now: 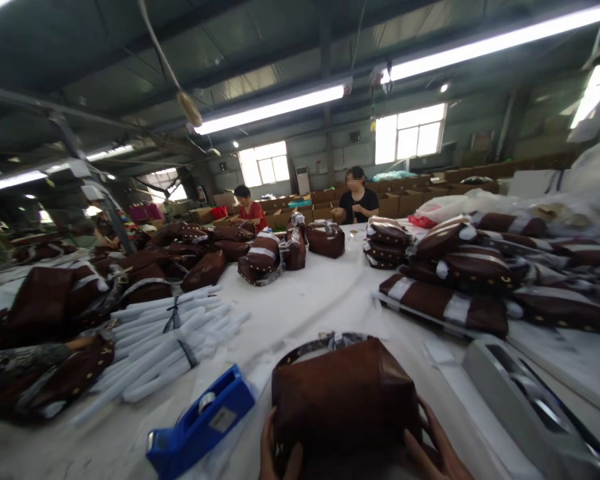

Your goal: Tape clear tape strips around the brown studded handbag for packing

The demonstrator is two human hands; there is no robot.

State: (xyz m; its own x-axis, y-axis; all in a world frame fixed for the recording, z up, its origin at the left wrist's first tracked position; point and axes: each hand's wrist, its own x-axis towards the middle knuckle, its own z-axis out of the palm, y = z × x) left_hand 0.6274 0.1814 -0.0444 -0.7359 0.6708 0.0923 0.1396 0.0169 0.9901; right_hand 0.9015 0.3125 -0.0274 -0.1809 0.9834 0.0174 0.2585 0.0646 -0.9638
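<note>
A dark brown leather bag (pixel 340 393) sits on the white tabletop at the front middle, a patterned strap partly wrapped in clear film showing behind its top. My left hand (pixel 279 450) grips its lower left side, the thumb on the near face and the fingers around the edge. Against the lower right side, my right hand (pixel 437 447) holds the same bag, fingers bent around the corner. The bag's underside and both palms are hidden. To the left of the bag lies a blue tape dispenser (pixel 205 423).
White paper rolls (pixel 160 347) tied in bundles lie left, beside another person's arm (pixel 25 363). Wrapped brown bags (pixel 450 303) are stacked right, above a grey device (pixel 535 407). More bags (pixel 263 257) stand farther back. Two people (pixel 359 200) work across the table.
</note>
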